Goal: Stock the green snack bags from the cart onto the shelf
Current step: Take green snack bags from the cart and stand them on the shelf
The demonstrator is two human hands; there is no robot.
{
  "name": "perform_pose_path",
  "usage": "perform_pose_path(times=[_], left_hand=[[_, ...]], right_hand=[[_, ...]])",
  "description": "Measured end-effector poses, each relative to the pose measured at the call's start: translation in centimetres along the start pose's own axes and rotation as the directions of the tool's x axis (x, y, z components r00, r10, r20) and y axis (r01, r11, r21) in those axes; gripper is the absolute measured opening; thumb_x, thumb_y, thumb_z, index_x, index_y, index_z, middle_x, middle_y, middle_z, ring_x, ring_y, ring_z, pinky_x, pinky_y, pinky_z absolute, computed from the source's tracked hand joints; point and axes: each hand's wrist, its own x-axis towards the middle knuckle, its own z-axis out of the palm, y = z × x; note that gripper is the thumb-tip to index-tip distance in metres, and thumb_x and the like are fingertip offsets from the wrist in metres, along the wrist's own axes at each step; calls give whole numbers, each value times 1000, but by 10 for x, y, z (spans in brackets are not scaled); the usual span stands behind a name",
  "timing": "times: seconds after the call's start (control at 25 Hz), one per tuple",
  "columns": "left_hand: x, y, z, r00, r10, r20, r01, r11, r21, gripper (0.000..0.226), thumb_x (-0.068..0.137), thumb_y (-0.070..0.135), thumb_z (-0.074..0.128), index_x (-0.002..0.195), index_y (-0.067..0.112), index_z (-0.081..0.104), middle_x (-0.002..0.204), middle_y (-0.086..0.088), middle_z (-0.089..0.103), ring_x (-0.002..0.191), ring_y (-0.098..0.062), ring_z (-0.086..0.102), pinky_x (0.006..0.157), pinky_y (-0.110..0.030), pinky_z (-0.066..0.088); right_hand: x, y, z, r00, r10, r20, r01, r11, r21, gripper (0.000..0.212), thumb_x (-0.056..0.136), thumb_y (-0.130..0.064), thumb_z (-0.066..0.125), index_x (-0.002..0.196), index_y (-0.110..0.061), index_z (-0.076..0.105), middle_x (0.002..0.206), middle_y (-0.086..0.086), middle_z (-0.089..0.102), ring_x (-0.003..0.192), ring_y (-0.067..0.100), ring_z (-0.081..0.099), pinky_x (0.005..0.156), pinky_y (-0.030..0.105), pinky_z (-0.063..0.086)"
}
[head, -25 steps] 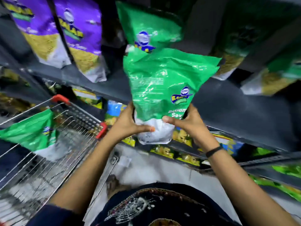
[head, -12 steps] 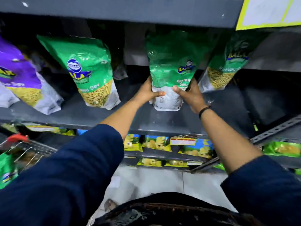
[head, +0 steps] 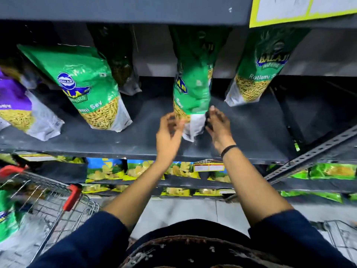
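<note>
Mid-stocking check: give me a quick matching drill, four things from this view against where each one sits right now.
Things:
1. middle green bag
2. purple bag
3. shopping cart
4. yellow-bordered sign

Places:
A. upper right, on the edge of the shelf above
B. far left of the dark shelf
C. lower left, on the floor
D. between the left hand and right hand

Pairs: 1-D, 2-B, 3-C, 4-A
</note>
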Motion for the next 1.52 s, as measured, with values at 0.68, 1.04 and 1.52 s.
perform_pose_path(times=[0.68, 1.04, 1.52], left_hand=[[55, 8, 10, 958, -284, 35, 286, 947, -143, 49, 91, 48, 38, 123, 13, 48, 122, -2, 55, 118, -18, 50, 106, -33, 37], [3, -42, -118, 881, -141, -451, 154, 988, -10, 31, 90, 42, 34, 83, 23, 58, 70, 8, 61, 68, -10, 61, 74, -37, 51], [-144, -150, -452, 350, -310, -884, 552, 831, -73, 39, 93, 38, 37, 91, 5, 57, 89, -23, 69, 84, -35, 64, 78, -42, 50]], right_hand=[[-24, 38, -6, 987, -149, -65, 138, 979, -147, 33, 84, -20, 62, 114, -14, 50, 87, -5, 52, 83, 3, 54, 79, 10, 43], [-75, 93, 88, 989, -108, 101, 124, 977, -173, 14, 81, -23, 64, 81, -29, 52, 80, 6, 55, 80, 25, 54, 83, 44, 47], [-234, 249, 317, 711, 250, 657, 174, 843, -509, 17, 85, -18, 60, 101, -15, 54, 78, -7, 56, 74, 15, 56, 70, 31, 46]])
